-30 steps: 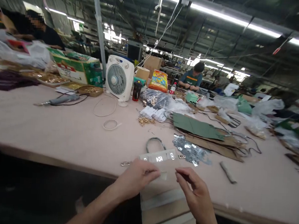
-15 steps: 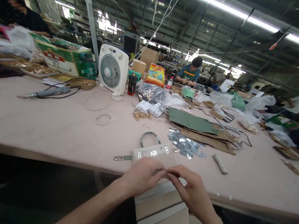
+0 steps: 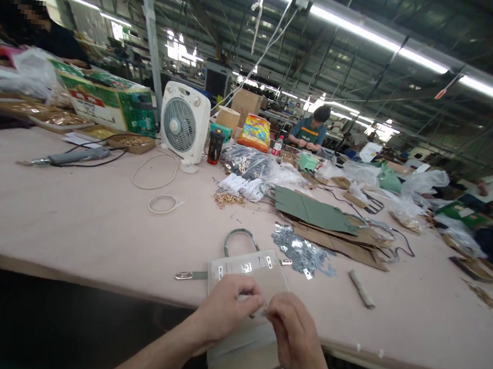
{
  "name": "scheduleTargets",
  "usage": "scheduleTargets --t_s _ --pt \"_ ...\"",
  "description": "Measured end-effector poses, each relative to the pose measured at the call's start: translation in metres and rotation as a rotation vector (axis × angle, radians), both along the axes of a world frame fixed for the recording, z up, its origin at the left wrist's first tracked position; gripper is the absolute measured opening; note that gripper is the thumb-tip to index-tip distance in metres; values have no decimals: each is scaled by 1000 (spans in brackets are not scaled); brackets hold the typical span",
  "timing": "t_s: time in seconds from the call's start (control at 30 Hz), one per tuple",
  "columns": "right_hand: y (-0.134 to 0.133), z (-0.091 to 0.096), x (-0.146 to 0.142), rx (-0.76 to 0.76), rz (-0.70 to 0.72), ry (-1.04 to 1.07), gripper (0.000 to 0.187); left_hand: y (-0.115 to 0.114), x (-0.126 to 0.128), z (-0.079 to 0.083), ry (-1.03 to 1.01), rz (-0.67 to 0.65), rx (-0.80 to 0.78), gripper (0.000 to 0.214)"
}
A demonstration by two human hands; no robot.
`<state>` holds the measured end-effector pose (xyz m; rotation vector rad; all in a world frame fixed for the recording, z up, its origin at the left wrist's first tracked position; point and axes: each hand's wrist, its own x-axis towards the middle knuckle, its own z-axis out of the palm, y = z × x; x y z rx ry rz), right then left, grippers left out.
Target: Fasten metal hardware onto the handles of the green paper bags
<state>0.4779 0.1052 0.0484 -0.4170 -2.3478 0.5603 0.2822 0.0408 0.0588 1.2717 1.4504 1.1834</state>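
Observation:
A beige bag panel [image 3: 276,278] lies flat at the table's front edge and hangs over it toward me. Small silver metal plates [image 3: 246,267] sit along its top, below a curved green handle [image 3: 242,232]. A green strap with a metal end piece [image 3: 183,276] sticks out to the left. Over the panel, my left hand [image 3: 231,306] has its thumb and forefinger pinched together. Close beside it, my right hand [image 3: 298,332] is also closed in a pinch. Whatever the fingertips hold is too small to make out.
Loose grey metal plates [image 3: 301,249] form a pile beyond the panel. Green bag pieces [image 3: 315,209] are stacked behind it. A grey roll [image 3: 361,289] lies to the right. Farther back are a white fan [image 3: 183,122], a soldering-iron-like tool [image 3: 70,156] and a co-worker [image 3: 310,130].
My hands have moved lower over the panel. Their fingertips, together before, are now slightly apart. The right hand has turned, its fingers more curled. The whole view has shifted slightly.

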Motion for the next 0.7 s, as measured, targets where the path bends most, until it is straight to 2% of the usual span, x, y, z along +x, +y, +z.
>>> scheduleTargets --t_s 0.07,0.13,0.2,0.27,0.33,0.43,0.57,0.7 --pt "5 -8 10 33 41 34 21 4 -3 -17 -90 82 -34 25" --pt "22 -7 17 -16 3 16 17 7 -6 -33 -119 127 -47 27" --pt "48 1 17 -93 -97 -37 11 10 -8 -45 -89 109 -63 28" --pt "79 11 8 -155 -141 -110 13 10 -8 -52 -35 62 -80 27" --pt "109 17 -5 -213 -89 -226 17 10 -7 -56 11 39 -88 26" --pt "140 17 -25 -297 38 -409 20 9 -6 -59 26 30 -100 26" --pt "160 7 -41 -345 152 -546 17 9 -8 -59 10 51 -118 25" --pt "170 2 -47 -376 196 -592 17 9 -8 -59 -8 67 -122 25"
